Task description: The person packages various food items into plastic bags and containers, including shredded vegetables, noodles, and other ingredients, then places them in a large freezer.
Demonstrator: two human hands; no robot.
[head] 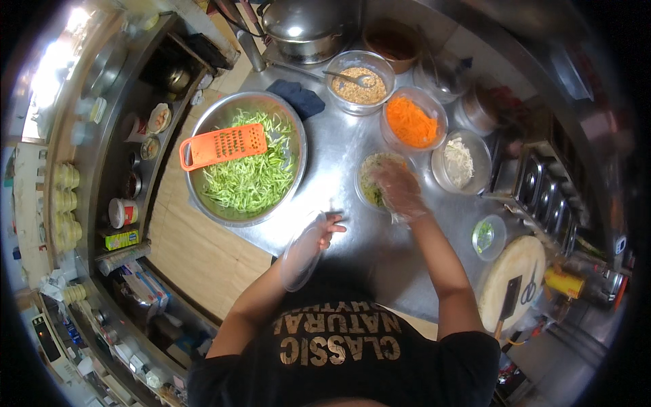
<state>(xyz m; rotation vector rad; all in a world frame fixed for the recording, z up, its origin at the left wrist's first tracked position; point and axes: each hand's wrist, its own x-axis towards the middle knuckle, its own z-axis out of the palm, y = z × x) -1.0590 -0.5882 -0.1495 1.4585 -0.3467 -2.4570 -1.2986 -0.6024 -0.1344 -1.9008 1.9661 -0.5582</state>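
My left hand (328,233) holds a round clear plastic lid (300,262) on edge at the front of the steel table. My right hand (399,189), in a thin clear plastic glove, reaches into a round clear container (358,185) of pale and greenish shreds. Its fingertips are at the food, and whether they grip any of it cannot be told. To the left, a large steel basin (301,183) holds shredded green vegetable (249,188). An orange flat grater (229,146) lies across the shreds, its handle over the basin's rim.
Behind my right hand stand tubs of shredded carrot (411,122), chopped tan topping (358,86) with a spoon, and white shreds (459,162). A dark cloth (297,97) touches the basin. At right lie a small green-filled container (488,237) and a round chopping board (524,259) bearing a cleaver (510,297) and scissors (530,291).
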